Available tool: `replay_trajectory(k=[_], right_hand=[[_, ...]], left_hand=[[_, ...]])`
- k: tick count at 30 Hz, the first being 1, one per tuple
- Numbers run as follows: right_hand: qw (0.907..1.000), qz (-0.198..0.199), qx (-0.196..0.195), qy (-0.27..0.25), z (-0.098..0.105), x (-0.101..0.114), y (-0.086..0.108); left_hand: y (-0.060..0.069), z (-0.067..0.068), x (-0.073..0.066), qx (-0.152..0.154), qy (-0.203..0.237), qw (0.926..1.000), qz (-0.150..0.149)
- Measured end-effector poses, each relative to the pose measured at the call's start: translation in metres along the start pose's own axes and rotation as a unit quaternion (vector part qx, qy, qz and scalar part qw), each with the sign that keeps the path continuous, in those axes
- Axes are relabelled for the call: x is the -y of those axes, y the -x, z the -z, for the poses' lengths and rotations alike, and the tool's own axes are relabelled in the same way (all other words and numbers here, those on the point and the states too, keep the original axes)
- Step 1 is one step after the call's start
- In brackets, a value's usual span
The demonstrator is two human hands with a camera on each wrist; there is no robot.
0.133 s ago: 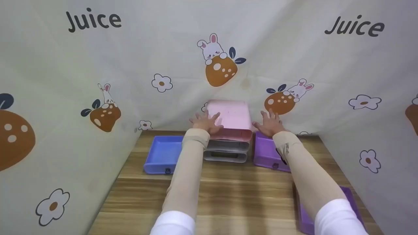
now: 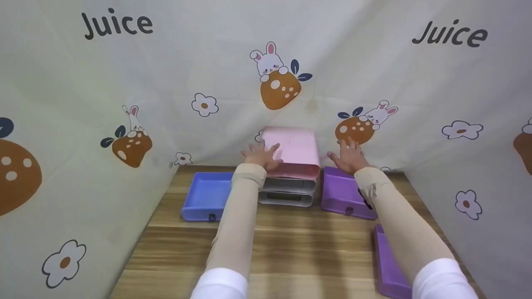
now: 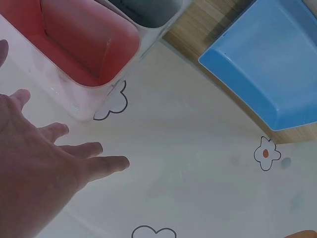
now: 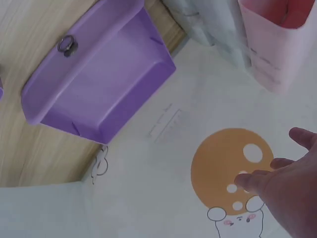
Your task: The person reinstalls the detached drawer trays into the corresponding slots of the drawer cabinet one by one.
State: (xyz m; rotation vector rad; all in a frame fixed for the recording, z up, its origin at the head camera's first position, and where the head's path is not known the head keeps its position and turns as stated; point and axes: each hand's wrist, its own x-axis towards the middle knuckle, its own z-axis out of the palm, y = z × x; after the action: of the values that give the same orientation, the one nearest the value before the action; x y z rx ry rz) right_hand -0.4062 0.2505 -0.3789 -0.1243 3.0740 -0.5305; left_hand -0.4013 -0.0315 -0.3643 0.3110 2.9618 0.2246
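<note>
A pink drawer casing point(image 2: 293, 145) sits on top of two pale grey casings point(image 2: 309, 187) against the back wall, their hollow fronts facing me. My left hand point(image 2: 261, 157) is at the pink casing's left side, fingers spread and straight. Its fingers point(image 3: 86, 150) show no grip on anything in the left wrist view; whether the palm touches the casing I cannot tell. To the right of the stack, my right hand point(image 2: 349, 158) hovers apart from it with extended fingers, above a purple drawer point(image 2: 338, 189). In the right wrist view that hand point(image 4: 292, 183) holds nothing.
A blue drawer point(image 2: 212, 189) lies left of the stack, partly behind my left forearm. Another purple drawer point(image 2: 388, 265) is at the table's right, partly covered by my right arm. Printed cloth walls point(image 2: 224, 137) enclose the wooden table point(image 2: 291, 245) at the back and sides.
My right hand has shifted to the right, away from the pink casing. The left hand keeps its place beside the stack.
</note>
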Motion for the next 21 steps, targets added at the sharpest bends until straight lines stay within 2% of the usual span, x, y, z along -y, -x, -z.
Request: replay_trajectory(k=[4, 8, 12, 14, 21], right_hand=[[0.9988, 0.037, -0.029, -0.01, 0.006, -0.019, 0.011], [0.9935, 0.093, -0.062, -0.02, 0.001, -0.04, 0.039], [0.9874, 0.135, -0.082, -0.009, -0.01, -0.062, 0.085], [0.9859, 0.143, -0.087, 0.001, -0.015, -0.074, 0.112], [0.9866, 0.122, -0.108, 0.015, -0.028, -0.124, 0.197]], left_hand=[[-0.002, 0.001, -0.001, -0.006, -0.012, 0.9998, -0.013], [-0.004, 0.002, -0.004, -0.012, -0.018, 0.9994, -0.026], [-0.004, 0.0, -0.006, -0.025, -0.019, 0.9988, -0.039], [-0.003, -0.001, -0.007, -0.034, -0.016, 0.9982, -0.046], [-0.005, -0.004, -0.008, -0.049, -0.019, 0.9972, -0.053]])
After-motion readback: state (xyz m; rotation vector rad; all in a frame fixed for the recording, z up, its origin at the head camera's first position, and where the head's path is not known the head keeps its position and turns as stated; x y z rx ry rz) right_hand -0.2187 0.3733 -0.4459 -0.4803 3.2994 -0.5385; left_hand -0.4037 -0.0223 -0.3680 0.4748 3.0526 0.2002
